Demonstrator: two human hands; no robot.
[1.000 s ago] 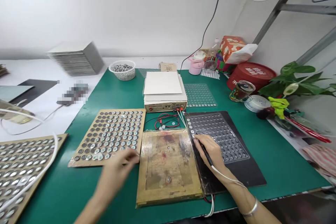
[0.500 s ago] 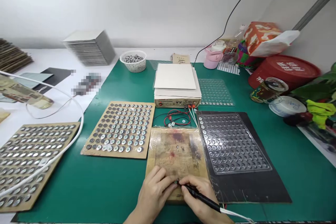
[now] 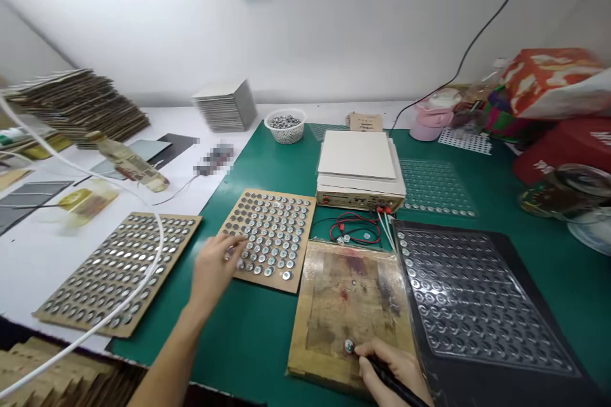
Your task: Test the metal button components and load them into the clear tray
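My left hand [image 3: 214,267] reaches over the left edge of a brown board [image 3: 265,278] set with rows of small round metal discs. Its thumb and forefinger are pinched close together at the discs; whether one is between them is hidden. In my right hand [image 3: 394,362] is a black pen-like tool [image 3: 396,385], its tip pointing left. Right at that tip, a single round disc [image 3: 349,346] lies on a worn, stained wooden board [image 3: 329,318].
A paper-topped electrical box [image 3: 353,199] with red and black leads stands behind the wooden board. On the right lies a clear dimpled tray [image 3: 482,299] on a black sheet. Another disc-filled board [image 3: 119,267] is at left, crossed by a white cable [image 3: 160,235]. A white basket [image 3: 286,133] holds metal parts.
My left hand has left the wooden board and moved left to the board of discs. My right hand still holds the tool; the disc beside it is now uncovered. The view has turned left.
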